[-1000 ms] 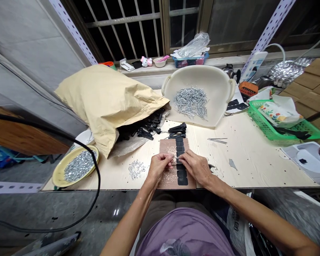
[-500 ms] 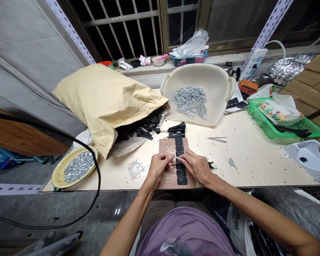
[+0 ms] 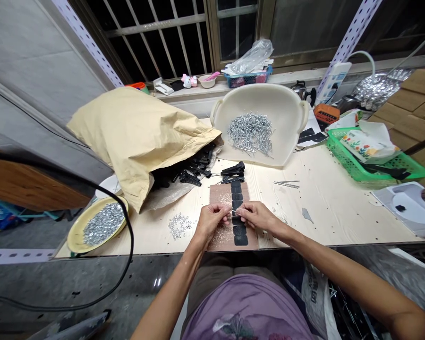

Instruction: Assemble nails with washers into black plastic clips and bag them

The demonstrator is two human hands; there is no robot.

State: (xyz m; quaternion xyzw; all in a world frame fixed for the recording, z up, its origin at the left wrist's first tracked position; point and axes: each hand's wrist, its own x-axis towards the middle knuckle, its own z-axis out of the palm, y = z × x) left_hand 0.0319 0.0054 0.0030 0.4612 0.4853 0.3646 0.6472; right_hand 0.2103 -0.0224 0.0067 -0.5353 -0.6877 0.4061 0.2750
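Note:
My left hand (image 3: 208, 222) and my right hand (image 3: 255, 216) meet above a brown board (image 3: 222, 243), their fingertips pinching small items. A thin metal nail (image 3: 233, 209) shows in my right fingertips. Whatever my left fingers hold is too small to make out. Under my right fingers runs a column of black rectangular pads (image 3: 240, 240) on the board. Fine silvery specks dot the board beside my left hand. A loose heap of small metal washers (image 3: 179, 226) lies on the table left of the board.
A yellow plate (image 3: 78, 238) holds washers at the left, beside a tan paper sack (image 3: 134, 139) spilling black plastic parts (image 3: 191, 176). Behind the board stands a white tray (image 3: 286, 118) of nails. A green basket (image 3: 343, 160) sits right, and a black cable (image 3: 126, 236) crosses the left.
The view has shifted slightly, and the table now sits a little differently in the frame. My right hand has drawn slightly left and turned, while both hands keep pinching at the fingertips.

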